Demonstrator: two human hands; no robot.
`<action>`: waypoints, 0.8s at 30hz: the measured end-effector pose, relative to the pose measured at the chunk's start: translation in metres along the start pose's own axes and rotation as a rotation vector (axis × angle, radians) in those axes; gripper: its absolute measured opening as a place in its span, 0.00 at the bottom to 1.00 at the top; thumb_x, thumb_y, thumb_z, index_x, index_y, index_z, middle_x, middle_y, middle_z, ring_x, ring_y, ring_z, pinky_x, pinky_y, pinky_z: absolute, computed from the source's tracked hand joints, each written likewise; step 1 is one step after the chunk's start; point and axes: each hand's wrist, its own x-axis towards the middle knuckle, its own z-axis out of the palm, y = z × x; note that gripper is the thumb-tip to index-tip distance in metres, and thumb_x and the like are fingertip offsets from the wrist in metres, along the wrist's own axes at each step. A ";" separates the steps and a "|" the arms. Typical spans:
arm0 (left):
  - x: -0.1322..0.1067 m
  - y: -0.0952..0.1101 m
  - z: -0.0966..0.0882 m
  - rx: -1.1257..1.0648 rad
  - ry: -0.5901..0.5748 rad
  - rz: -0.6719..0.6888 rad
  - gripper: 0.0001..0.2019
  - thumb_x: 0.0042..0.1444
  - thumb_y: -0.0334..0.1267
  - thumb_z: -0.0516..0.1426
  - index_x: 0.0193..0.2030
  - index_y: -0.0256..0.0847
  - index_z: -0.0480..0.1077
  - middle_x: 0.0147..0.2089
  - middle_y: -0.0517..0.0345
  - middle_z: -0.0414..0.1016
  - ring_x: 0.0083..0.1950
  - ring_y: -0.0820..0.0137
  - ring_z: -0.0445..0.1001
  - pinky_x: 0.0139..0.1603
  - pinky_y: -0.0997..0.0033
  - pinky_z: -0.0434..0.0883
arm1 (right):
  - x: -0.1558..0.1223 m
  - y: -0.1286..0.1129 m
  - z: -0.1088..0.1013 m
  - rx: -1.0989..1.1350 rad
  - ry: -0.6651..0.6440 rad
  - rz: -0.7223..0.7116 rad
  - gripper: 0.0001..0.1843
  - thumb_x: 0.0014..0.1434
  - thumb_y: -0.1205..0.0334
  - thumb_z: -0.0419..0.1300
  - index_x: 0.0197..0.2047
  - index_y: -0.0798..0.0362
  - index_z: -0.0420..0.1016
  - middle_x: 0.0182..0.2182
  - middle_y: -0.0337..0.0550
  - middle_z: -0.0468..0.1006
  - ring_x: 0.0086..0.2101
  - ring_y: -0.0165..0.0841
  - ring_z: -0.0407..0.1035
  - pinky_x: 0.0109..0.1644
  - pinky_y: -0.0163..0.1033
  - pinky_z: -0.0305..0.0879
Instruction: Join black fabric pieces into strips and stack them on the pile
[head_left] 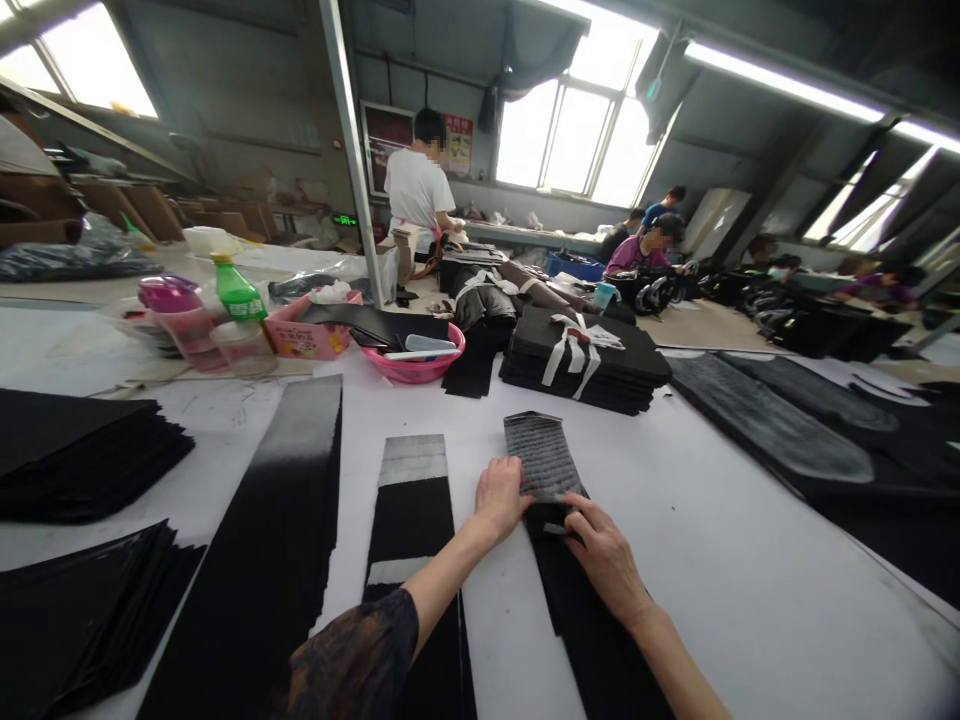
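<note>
A long black fabric strip (570, 590) lies on the white table, and its far end carries a grey, ribbed-looking face (541, 450). My left hand (501, 497) is closed at the left edge of this grey end, fingers curled and thumb pressed on it. On the opposite side, my right hand (606, 550) pinches the near right corner of the same end. Part of the strip under both hands is hidden. Left of my hands lies another black strip (411, 515) with pale grey bands across it.
Stacks of black pieces (82, 450) and a long black stack (277, 500) fill the left side. Behind stand a pink basin (412, 370), a green bottle (238, 290) and a tied black bundle (585, 350). Black panels (787, 420) lie right. Several people work farther back.
</note>
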 end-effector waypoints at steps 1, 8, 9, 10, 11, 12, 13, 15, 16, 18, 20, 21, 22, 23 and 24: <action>-0.002 0.003 -0.002 0.013 0.015 0.028 0.14 0.51 0.38 0.64 0.40 0.39 0.66 0.43 0.53 0.70 0.45 0.62 0.67 0.45 0.64 0.66 | 0.000 0.001 0.000 0.012 0.010 0.019 0.11 0.56 0.75 0.53 0.38 0.49 0.65 0.54 0.46 0.70 0.53 0.40 0.67 0.54 0.49 0.68; -0.020 0.007 -0.003 0.085 -0.065 0.407 0.03 0.58 0.30 0.57 0.34 0.41 0.71 0.39 0.54 0.70 0.48 0.63 0.65 0.48 0.64 0.64 | 0.004 0.001 0.008 0.055 0.040 -0.022 0.17 0.56 0.75 0.52 0.46 0.48 0.66 0.47 0.45 0.75 0.54 0.40 0.66 0.55 0.50 0.67; -0.021 0.005 -0.002 0.095 -0.085 0.445 0.03 0.57 0.31 0.57 0.33 0.42 0.72 0.38 0.54 0.71 0.48 0.63 0.65 0.47 0.64 0.64 | 0.004 0.001 0.009 0.058 0.055 -0.003 0.18 0.56 0.75 0.52 0.48 0.48 0.66 0.47 0.45 0.74 0.54 0.40 0.66 0.55 0.50 0.67; -0.022 0.003 0.000 0.105 -0.098 0.471 0.03 0.57 0.32 0.58 0.33 0.42 0.72 0.38 0.54 0.71 0.47 0.63 0.65 0.46 0.64 0.64 | 0.004 0.001 0.010 0.062 0.065 0.021 0.19 0.56 0.75 0.53 0.49 0.48 0.66 0.48 0.45 0.74 0.53 0.40 0.66 0.55 0.50 0.67; -0.023 0.002 0.001 0.114 -0.104 0.487 0.02 0.57 0.34 0.58 0.34 0.42 0.73 0.38 0.54 0.71 0.47 0.62 0.65 0.45 0.64 0.64 | 0.005 0.001 0.009 0.067 0.070 0.043 0.21 0.55 0.75 0.53 0.51 0.48 0.65 0.48 0.46 0.73 0.53 0.40 0.67 0.56 0.50 0.67; -0.024 0.001 0.002 0.123 -0.105 0.496 0.02 0.58 0.35 0.58 0.36 0.43 0.73 0.38 0.54 0.71 0.47 0.62 0.65 0.45 0.64 0.64 | 0.006 0.000 0.008 0.073 0.064 0.055 0.23 0.55 0.76 0.53 0.52 0.48 0.65 0.48 0.46 0.73 0.52 0.40 0.67 0.56 0.50 0.67; -0.024 0.000 0.003 0.131 -0.106 0.500 0.03 0.58 0.36 0.58 0.37 0.43 0.74 0.39 0.54 0.71 0.47 0.62 0.65 0.44 0.64 0.64 | 0.007 0.000 0.007 0.080 0.046 0.057 0.23 0.55 0.77 0.53 0.51 0.48 0.66 0.46 0.45 0.74 0.51 0.40 0.67 0.55 0.50 0.67; -0.025 0.000 0.006 0.145 -0.104 0.498 0.04 0.59 0.38 0.58 0.39 0.43 0.74 0.40 0.53 0.70 0.47 0.61 0.65 0.43 0.63 0.63 | 0.010 0.000 0.000 0.095 0.001 0.040 0.19 0.54 0.77 0.52 0.44 0.47 0.70 0.42 0.43 0.75 0.50 0.40 0.67 0.54 0.49 0.67; -0.025 0.001 0.007 0.151 -0.102 0.494 0.05 0.58 0.39 0.59 0.40 0.43 0.74 0.40 0.53 0.70 0.47 0.61 0.65 0.43 0.63 0.63 | 0.012 0.000 -0.006 0.106 -0.019 0.030 0.16 0.54 0.78 0.51 0.38 0.47 0.71 0.42 0.42 0.75 0.51 0.40 0.67 0.54 0.49 0.67; -0.026 0.001 0.009 0.159 -0.099 0.483 0.06 0.58 0.40 0.60 0.41 0.44 0.73 0.41 0.52 0.70 0.47 0.60 0.65 0.43 0.62 0.63 | 0.012 0.004 -0.022 0.148 -0.050 0.030 0.14 0.53 0.78 0.51 0.31 0.48 0.69 0.45 0.42 0.75 0.54 0.40 0.65 0.55 0.48 0.67; -0.026 0.003 0.012 0.162 -0.096 0.472 0.07 0.57 0.40 0.60 0.42 0.43 0.73 0.41 0.52 0.69 0.47 0.59 0.65 0.43 0.61 0.63 | 0.006 0.010 -0.048 0.199 -0.058 0.066 0.11 0.54 0.75 0.53 0.30 0.48 0.68 0.49 0.42 0.74 0.57 0.41 0.62 0.56 0.49 0.65; -0.027 0.003 0.013 0.160 -0.095 0.467 0.07 0.58 0.40 0.60 0.42 0.43 0.73 0.41 0.51 0.69 0.47 0.59 0.65 0.43 0.61 0.62 | 0.000 0.015 -0.063 0.219 -0.050 0.093 0.08 0.56 0.72 0.55 0.30 0.48 0.68 0.50 0.43 0.73 0.58 0.42 0.61 0.57 0.50 0.65; -0.027 0.004 0.013 0.156 -0.094 0.463 0.06 0.58 0.39 0.60 0.41 0.42 0.73 0.41 0.51 0.69 0.47 0.58 0.64 0.44 0.60 0.62 | -0.008 0.019 -0.081 0.226 -0.031 0.131 0.06 0.57 0.68 0.57 0.30 0.48 0.68 0.51 0.44 0.73 0.58 0.43 0.60 0.58 0.52 0.63; -0.027 0.005 0.014 0.150 -0.092 0.458 0.05 0.58 0.38 0.59 0.41 0.41 0.73 0.41 0.50 0.69 0.47 0.58 0.64 0.44 0.59 0.62 | -0.016 0.023 -0.099 0.228 0.006 0.168 0.05 0.58 0.63 0.58 0.30 0.48 0.68 0.51 0.45 0.74 0.59 0.45 0.59 0.59 0.54 0.62; -0.028 0.007 0.015 0.140 -0.088 0.452 0.05 0.58 0.36 0.59 0.40 0.40 0.73 0.41 0.49 0.68 0.47 0.57 0.64 0.44 0.58 0.62 | -0.026 0.026 -0.118 0.227 0.031 0.203 0.05 0.58 0.59 0.59 0.31 0.48 0.69 0.51 0.46 0.74 0.59 0.46 0.59 0.60 0.56 0.60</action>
